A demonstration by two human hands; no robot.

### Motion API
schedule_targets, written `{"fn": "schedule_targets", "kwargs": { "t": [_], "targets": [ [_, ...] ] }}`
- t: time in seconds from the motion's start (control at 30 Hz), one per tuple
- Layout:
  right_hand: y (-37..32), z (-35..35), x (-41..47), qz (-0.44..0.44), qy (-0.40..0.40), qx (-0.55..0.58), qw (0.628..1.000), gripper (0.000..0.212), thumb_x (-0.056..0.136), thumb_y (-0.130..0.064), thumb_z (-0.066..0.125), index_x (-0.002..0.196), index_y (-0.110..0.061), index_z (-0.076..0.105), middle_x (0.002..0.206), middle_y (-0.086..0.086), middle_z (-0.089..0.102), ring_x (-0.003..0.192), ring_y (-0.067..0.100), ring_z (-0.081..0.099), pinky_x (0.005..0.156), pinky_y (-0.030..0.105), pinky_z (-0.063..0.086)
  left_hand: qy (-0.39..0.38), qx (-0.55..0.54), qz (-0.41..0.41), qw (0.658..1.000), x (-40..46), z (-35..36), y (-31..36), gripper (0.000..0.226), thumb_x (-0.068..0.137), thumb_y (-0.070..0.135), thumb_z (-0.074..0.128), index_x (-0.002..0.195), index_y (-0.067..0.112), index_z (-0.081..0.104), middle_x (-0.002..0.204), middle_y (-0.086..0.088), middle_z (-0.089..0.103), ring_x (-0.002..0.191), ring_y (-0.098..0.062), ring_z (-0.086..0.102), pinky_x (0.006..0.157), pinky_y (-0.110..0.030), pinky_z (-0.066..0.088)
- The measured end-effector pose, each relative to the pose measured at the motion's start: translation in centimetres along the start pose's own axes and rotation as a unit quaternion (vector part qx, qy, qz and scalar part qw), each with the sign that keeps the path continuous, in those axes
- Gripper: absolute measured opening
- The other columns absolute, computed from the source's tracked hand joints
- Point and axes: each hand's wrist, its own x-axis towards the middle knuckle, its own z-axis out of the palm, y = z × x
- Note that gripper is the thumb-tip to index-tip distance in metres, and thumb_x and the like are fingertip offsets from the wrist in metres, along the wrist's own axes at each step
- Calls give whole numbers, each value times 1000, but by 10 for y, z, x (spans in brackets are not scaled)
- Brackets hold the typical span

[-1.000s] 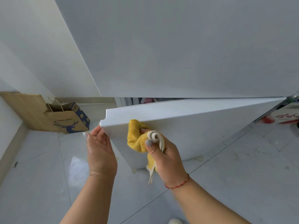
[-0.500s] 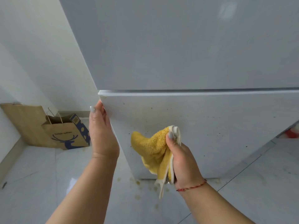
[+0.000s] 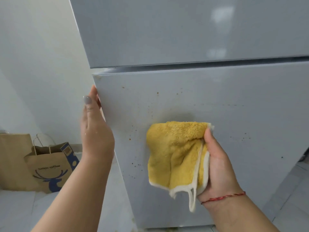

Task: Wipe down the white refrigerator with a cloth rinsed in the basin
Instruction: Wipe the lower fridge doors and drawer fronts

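Refrigerator: the white refrigerator (image 3: 192, 39) fills the upper and right parts of the view, its upper door above and its lower door (image 3: 250, 114) below, with a dark seam between them.
Lower door: closed, flush under the upper door; small brown specks are scattered over its front, most of them at 9 to 12 o'clock of the cloth.
Cloth: the yellow cloth (image 3: 175, 153) with pale edging hangs in front of the lower door near the centre of the view; whether it touches the door cannot be told. A pale loop dangles from its bottom edge at 6 o'clock.
Right hand: the right hand (image 3: 219, 166) grips the cloth at the cloth's 3 o'clock side, thumb on top near the upper corner, the fingers curled behind the fabric and mostly hidden. A red string bracelet (image 3: 224, 197) sits on the wrist.
Left hand: the left hand (image 3: 95, 129) lies flat along the lower door's left edge, at 9 o'clock of the cloth, its fingers straight and touching the edge, holding nothing.
Paper bag: a brown paper bag (image 3: 50, 169) with a blue deer print stands on the floor at 8 o'clock of the view, against the wall.
Floor: pale tiles (image 3: 16, 211).
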Motion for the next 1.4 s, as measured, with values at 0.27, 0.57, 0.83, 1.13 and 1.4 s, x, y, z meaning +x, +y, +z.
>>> {"fn": "schedule_targets", "kwargs": {
  "t": [0.27,0.57,0.83,1.13,1.4],
  "targets": [
    [-15,23,-9,-395,-11,-119,911,88,62,-80,56,129,-24,58,125,-4,63,98,15,66,69,33,54,-25,12,-18,999,1,-4,-12,65,91,69,22,145,39,42,146,22,46,137,1,39,116,-36,34],
    [-24,-6,88,-601,184,-664,404,53,99,-50,30,139,-18,45,145,12,34,136,37,30,109,65,18,-88,-60,-97,990,6,-10,-6,57,89,69,23,138,48,44,132,28,55,122,5,53,113,-39,35],
    [22,71,114,-627,39,-746,222,70,91,-48,51,149,-14,31,155,7,28,145,24,22,118,52,11,-113,-106,-132,979,14,-21,4,59,101,52,12,135,27,54,128,11,65,104,6,64,82,-20,54],
    [50,63,121,-583,-72,-802,107,67,94,-43,43,151,-14,25,159,6,19,148,23,11,119,50,2,-105,-156,-154,970,22,-31,3,69,98,60,12,126,18,60,126,-4,66,120,-17,60,97,-34,46],
    [90,-39,112,-536,-128,-834,5,71,93,-47,46,153,-19,20,159,-3,15,147,18,14,120,44,6,-95,143,-32,985,-15,-26,-28,58,78,84,10,133,66,5,157,30,2,145,8,-2,123,-36,1]
  ]
}}
